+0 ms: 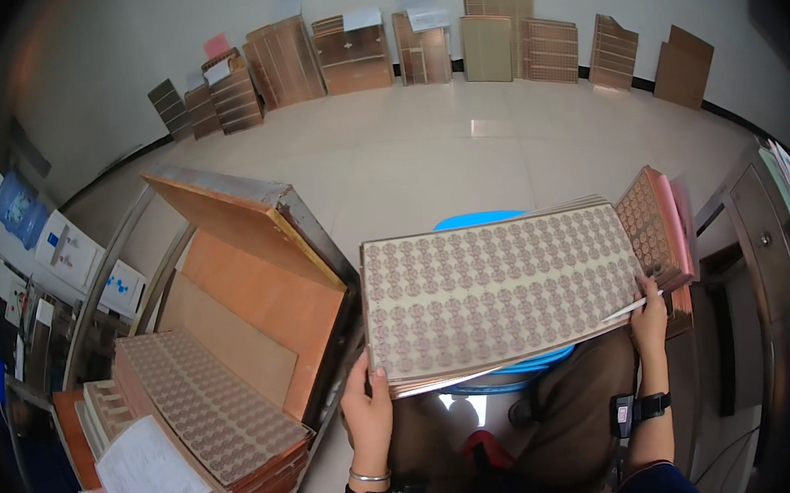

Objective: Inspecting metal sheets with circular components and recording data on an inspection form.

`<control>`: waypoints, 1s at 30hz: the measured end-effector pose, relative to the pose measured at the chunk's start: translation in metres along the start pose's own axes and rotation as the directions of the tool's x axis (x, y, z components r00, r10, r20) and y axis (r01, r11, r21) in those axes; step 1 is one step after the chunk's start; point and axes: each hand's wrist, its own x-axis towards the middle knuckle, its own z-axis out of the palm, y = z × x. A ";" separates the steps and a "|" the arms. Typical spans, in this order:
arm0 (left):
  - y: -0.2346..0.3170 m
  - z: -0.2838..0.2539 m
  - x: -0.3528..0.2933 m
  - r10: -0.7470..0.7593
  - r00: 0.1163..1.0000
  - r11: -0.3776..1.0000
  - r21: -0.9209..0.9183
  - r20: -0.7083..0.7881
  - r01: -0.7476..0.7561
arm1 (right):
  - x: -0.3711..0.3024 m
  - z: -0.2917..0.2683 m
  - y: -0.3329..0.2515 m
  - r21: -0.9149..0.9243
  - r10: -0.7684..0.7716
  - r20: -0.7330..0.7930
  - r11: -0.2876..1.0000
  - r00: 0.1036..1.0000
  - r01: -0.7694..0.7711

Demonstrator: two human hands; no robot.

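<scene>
A stack of pale circuit board panels (504, 293) patterned with rows of round copper-brown shapes lies in front of me, above a blue round stool (511, 368). My left hand (367, 411) grips the stack's near left corner, thumb on top. At the right edge, my right hand (649, 317) holds a thin white pen (631, 305) and touches the panels; its lower fingers are partly hidden. The pen's tip points left over the top panel. Just beyond my right hand stands another upright stack of round-patterned panels (645, 222) with a pink sheet.
To my left, a slanted wooden rack (256, 288) carries a stack of similar panels (220, 406), with a handwritten white paper (151, 479) on it. Several panel stacks (282, 62) lean against the far wall. A dark cabinet (761, 240) stands at the right; a water dispenser (67, 249) is far left.
</scene>
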 end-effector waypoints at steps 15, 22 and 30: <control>-0.007 -0.040 -0.012 0.114 0.993 0.623 -0.779 -0.004 -0.075 | -0.027 -0.082 0.007 0.812 0.284 0.175 0.499 0.943 -0.302; 0.067 -0.077 -0.012 -0.202 0.979 0.221 -0.974 0.009 0.054 | -0.054 -0.094 -0.045 0.920 0.069 0.383 0.059 0.921 -0.387; 0.104 0.001 -0.061 0.303 0.901 0.286 -0.932 0.309 0.224 | -0.101 -0.044 -0.179 0.691 -0.017 0.643 -0.418 0.765 -0.590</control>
